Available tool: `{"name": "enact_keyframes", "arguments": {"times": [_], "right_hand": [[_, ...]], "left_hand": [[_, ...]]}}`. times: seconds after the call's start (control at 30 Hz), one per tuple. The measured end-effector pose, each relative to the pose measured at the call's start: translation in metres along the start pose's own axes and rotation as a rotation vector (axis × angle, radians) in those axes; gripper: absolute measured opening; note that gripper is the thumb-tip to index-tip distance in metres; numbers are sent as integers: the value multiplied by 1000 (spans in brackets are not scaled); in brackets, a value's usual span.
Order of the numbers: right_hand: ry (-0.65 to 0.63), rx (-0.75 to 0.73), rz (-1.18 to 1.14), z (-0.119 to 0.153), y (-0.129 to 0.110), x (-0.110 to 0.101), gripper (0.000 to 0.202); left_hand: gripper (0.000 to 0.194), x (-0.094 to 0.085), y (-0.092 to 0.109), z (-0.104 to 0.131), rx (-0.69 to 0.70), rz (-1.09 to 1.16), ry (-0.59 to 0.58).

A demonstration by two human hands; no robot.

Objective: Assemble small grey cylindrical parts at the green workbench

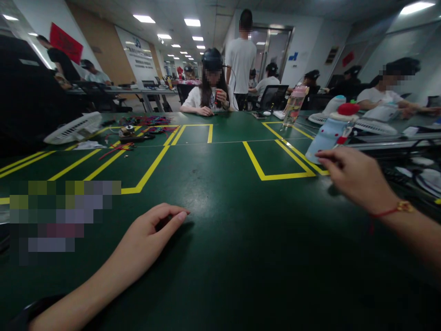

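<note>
left hand [148, 239]: palm down on green table [227, 230] near its front edge, fingers loosely curled, holding nothing | right hand [354, 177]: raised toward right edge, fingers curled, empty, just short of pale blue bottle [329, 135] with red cap, which stands on yellow tape marking [268, 176]

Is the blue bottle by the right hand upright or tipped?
Upright: the blue bottle stands on its base, red cap on top, beside the right hand.

Green table [220, 239] marked with yellow tape [151, 168], ceiling lights [144, 19] overhead, white walls.
</note>
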State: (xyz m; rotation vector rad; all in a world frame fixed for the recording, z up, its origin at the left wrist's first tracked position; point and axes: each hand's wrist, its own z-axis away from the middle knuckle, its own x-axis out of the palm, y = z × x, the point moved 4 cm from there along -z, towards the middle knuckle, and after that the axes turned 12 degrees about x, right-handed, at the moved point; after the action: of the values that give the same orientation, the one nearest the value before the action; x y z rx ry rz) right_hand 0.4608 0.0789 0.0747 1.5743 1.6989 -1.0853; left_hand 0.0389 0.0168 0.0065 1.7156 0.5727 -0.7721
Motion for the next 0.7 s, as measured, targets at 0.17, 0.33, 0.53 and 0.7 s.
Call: {"name": "enact_keyframes", "arguments": {"times": [0.17, 0.33, 0.53, 0.7], "right_hand": [[-82, 359, 423, -38, 103, -7, 40], [-211, 393, 437, -39, 133, 6, 38], [-183, 387, 440, -40, 125, 0, 44], [-246, 320, 422, -39, 118, 3, 39]], "left_hand": [[39, 2, -1, -1, -1, 8, -4], [39, 2, -3, -2, -7, -5, -17], [39, 1, -3, 0, -2, -4, -1], [38, 1, -3, 0, 16, -24, -1]]}}
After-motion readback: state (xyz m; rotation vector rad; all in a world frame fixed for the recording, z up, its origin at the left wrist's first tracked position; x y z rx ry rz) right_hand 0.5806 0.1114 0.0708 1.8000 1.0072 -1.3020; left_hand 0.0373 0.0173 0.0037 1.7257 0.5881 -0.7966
